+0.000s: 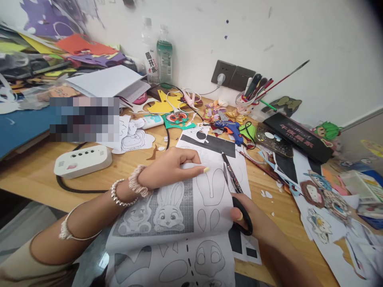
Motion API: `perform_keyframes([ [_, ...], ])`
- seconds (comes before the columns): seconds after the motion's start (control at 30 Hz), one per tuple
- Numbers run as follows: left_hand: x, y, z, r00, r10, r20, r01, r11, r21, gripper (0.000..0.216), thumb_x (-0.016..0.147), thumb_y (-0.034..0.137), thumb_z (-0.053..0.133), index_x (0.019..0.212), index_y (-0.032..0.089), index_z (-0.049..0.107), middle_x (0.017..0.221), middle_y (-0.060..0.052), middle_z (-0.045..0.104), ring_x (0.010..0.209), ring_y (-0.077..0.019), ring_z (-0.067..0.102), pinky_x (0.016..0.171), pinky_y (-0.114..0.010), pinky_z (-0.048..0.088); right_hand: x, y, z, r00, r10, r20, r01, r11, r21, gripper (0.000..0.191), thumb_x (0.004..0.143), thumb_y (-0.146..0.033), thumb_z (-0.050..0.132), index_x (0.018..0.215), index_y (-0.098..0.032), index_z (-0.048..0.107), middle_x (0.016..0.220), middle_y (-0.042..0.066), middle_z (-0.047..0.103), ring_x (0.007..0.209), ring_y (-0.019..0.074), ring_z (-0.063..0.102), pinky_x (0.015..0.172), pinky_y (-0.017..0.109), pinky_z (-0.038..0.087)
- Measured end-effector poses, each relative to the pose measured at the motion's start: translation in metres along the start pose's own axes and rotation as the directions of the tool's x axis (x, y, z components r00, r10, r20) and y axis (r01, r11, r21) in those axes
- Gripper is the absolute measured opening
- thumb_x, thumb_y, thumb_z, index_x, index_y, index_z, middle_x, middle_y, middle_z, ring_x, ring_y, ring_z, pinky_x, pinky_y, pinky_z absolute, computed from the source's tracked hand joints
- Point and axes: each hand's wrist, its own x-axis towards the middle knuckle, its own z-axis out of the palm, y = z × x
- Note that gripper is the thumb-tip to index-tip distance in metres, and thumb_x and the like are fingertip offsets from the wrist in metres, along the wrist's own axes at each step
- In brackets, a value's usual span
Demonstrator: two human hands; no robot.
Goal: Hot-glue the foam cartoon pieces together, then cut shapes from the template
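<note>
My left hand [176,169] pinches the upper edge of a printed paper sheet [179,247], thumb on the near side. Printed on the sheet are a grey panel with a cartoon rabbit, ear outlines, a face and other shapes. In my right hand [249,215] is a pair of scissors [243,217] with black handles, my thumb through one loop. Its blades [226,177] stand at the right edge of the sheet, beside the ear outlines; whether they touch the paper I cannot tell. A black marker [231,173] lies on papers just behind the blades.
A white power strip [83,161] sits at left. Behind my hands are a blue glue gun [231,129] and coloured paper scraps. Two bottles [164,57] stand by the wall. At right lie a black box [297,135] and cartoon cutouts [318,223].
</note>
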Motion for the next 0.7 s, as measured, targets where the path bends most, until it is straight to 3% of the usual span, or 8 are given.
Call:
perform_keyframes([
  [0.2, -0.0002, 0.0005, 0.0005, 1.000, 0.013, 0.009, -0.013, 1.000, 0.002, 0.027, 0.077, 0.037, 0.051, 0.063, 0.013, 0.053, 0.052, 0.005, 0.043, 0.048, -0.0045, 0.034, 0.043, -0.016, 0.026, -0.0002, -0.0034, -0.0021, 0.999, -0.010, 0.040, 0.009, 1.000, 0.022, 0.064, 0.065, -0.073, 0.039, 0.076, -0.016, 0.064, 0.074, 0.009, 0.061, 0.070, 0.0230, 0.055, 0.055, 0.028, 0.045],
  [0.33, -0.0001, 0.0007, 0.0006, 1.000, 0.018, 0.014, -0.018, 1.000, 0.003, 0.028, 0.077, 0.037, 0.051, 0.063, 0.013, 0.053, 0.053, 0.005, 0.044, 0.048, -0.0044, 0.034, 0.043, -0.016, 0.026, -0.0024, -0.0017, -0.0038, 0.996, 0.085, 0.026, -0.084, 0.996, -0.015, 0.065, 0.060, -0.077, 0.040, 0.067, -0.015, 0.060, 0.068, 0.008, 0.057, 0.065, 0.0215, 0.052, 0.052, 0.028, 0.043],
  [0.7, 0.0008, -0.0007, -0.0002, 0.998, 0.046, 0.042, -0.045, 0.999, -0.022, 0.025, 0.076, 0.034, 0.053, 0.063, 0.014, 0.053, 0.055, 0.006, 0.045, 0.050, -0.0035, 0.036, 0.047, -0.014, 0.029, -0.0041, -0.0013, -0.0074, 0.974, 0.144, 0.173, -0.159, 0.984, 0.075, 0.049, 0.066, -0.065, 0.046, 0.060, -0.016, 0.048, 0.061, 0.003, 0.050, 0.058, 0.0147, 0.047, 0.052, 0.025, 0.039],
])
